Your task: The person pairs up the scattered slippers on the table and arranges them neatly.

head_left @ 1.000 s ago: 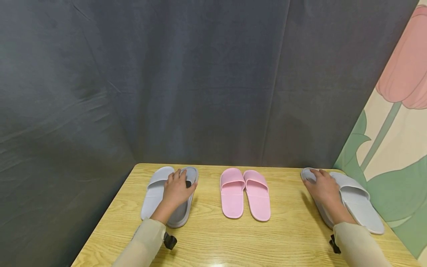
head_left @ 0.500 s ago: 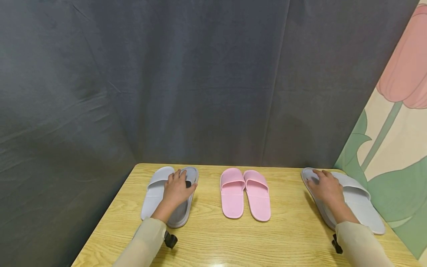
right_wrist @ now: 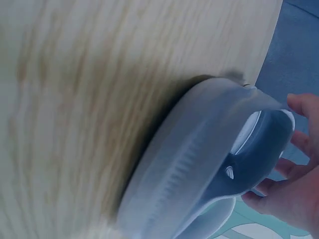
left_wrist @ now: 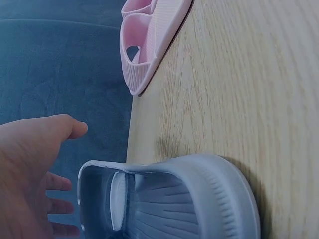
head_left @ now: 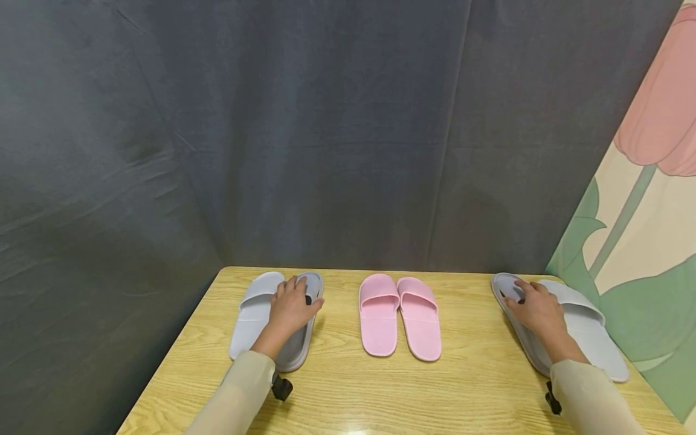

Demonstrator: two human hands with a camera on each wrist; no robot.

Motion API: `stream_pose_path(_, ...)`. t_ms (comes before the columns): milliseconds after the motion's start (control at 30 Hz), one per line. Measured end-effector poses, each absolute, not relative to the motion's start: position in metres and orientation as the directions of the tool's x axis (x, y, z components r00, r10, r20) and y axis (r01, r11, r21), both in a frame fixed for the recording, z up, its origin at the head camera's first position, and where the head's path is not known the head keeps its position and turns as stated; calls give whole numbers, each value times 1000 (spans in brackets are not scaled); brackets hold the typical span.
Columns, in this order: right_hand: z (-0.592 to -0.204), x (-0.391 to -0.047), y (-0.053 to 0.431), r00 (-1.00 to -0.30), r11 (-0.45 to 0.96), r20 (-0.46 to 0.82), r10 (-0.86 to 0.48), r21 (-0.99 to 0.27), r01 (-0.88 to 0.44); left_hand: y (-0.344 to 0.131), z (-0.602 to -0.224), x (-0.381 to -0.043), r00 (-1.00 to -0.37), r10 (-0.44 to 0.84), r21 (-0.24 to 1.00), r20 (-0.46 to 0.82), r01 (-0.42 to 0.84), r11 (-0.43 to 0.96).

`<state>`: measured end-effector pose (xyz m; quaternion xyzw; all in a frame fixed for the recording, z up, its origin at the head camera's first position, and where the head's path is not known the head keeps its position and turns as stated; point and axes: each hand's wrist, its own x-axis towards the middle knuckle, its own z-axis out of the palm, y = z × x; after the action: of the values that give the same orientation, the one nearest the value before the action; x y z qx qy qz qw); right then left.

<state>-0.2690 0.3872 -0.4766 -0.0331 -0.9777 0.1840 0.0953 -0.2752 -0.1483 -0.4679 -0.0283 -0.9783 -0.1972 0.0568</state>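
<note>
- Left hand (head_left: 292, 309), head-view 7 o'clock: spread wide over grey slipper (head_left: 294, 351); contact unclear.
- Right hand (head_left: 538, 309), 4 o'clock: spread loosely over second grey slipper (head_left: 530, 342); contact unclear.

Fingers (head_left: 292, 283) of the left hand (head_left: 289, 309) and right hand (head_left: 538, 309) extend over grey slippers (head_left: 295, 351), pink slippers (head_left: 379, 332) between them

The head view looks forward and down from above the table (head_left: 348, 389). Turned sideways, the left wrist view stands close to one grey slipper (left_wrist: 222, 196), the right to another slipper (right_wrist: 187, 154). Head and left views share, I see, the pink slippers (head_left: 379, 332).
</note>
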Motion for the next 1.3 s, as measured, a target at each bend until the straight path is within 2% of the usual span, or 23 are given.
stream_pose_path(933, -484, -283, 400, -998, 954, 16, 67, -293, 60, -144, -481, -297, -998, 22, 388, 56, 42, 921)
stream_pose_path(1300, -483, -284, 400, -998, 955, -12, 57, -290, 59, -146, -486, -301, -999, 6, 354, 46, 22, 935)
